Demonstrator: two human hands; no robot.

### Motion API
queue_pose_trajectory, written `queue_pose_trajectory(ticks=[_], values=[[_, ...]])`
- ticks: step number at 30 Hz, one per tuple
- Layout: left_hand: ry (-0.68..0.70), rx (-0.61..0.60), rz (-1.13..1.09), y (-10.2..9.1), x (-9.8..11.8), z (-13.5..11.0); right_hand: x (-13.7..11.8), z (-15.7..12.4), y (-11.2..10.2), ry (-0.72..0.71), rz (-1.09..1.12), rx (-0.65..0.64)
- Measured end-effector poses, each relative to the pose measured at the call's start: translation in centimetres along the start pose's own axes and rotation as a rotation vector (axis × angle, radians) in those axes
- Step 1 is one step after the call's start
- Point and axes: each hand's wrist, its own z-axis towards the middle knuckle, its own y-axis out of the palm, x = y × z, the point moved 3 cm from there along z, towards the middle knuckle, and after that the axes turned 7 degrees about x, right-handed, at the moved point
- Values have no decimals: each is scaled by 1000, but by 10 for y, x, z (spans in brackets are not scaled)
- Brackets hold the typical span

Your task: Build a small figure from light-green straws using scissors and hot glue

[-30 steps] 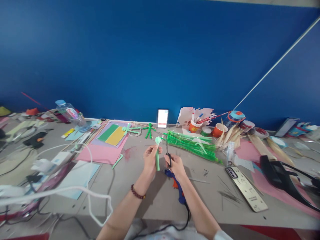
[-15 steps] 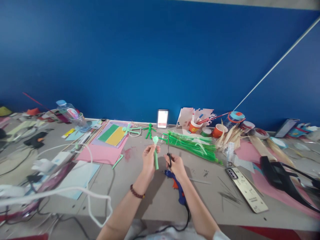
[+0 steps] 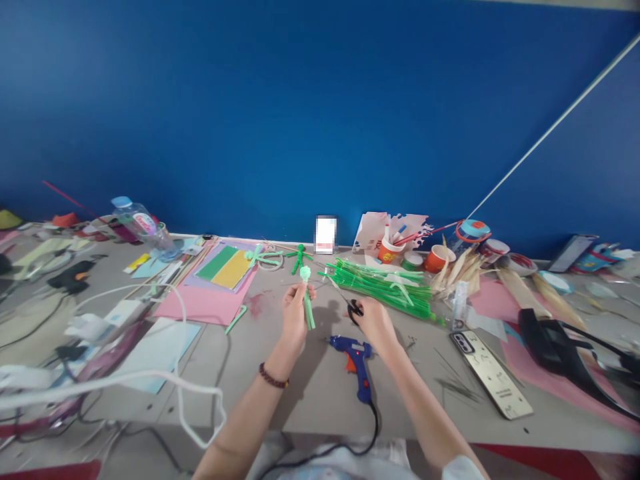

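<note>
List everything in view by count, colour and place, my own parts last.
Round-headed piece: one, pale green, in the left grip
Scissors: one, black-handled, in the right grip
Glue gun: one, blue and orange, near centre
Stem bundle: one, bright green, beyond the scissors
Blurred screen: one, white, by the wall
Figures: two, green, left of the screen
Paper cups: two, orange-red, back right
Bottle: one, clear, blue-capped, back left
Sheets: several, pink, purple, green, yellow, left
Patterned phone: one, pale, near right
Wall: one, blue, behind
Tabletop: one, grey, beneath
Other clutter: count unclear, mixed colours, both sides
Bracelet: one, dark red, left forearm
Left and right grip: two, bare, near centre
</note>
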Motion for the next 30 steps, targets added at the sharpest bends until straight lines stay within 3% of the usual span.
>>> queue_pose_trajectory(ticks=[5,13,17,19,21,25,30], values=[[17,-13,11,3,3,-2,8,12,23,32,-27,-73],[19,-44,19,2,-2,2,13,27,28,110,283,-179],[-4,-63,23,3,-4,2,-2,33,15,84,364,-152],[-25,-65,25,3,-5,2,-17,33,6,74,521,-88],[-41,-60,19,3,-7,1,-32,31,4,110,744,-114],[-60,-75,14,4,-10,-1,-51,26,11,172,1019,-122],[-68,-99,22,6,-10,-5,-52,22,21,186,1041,-69]])
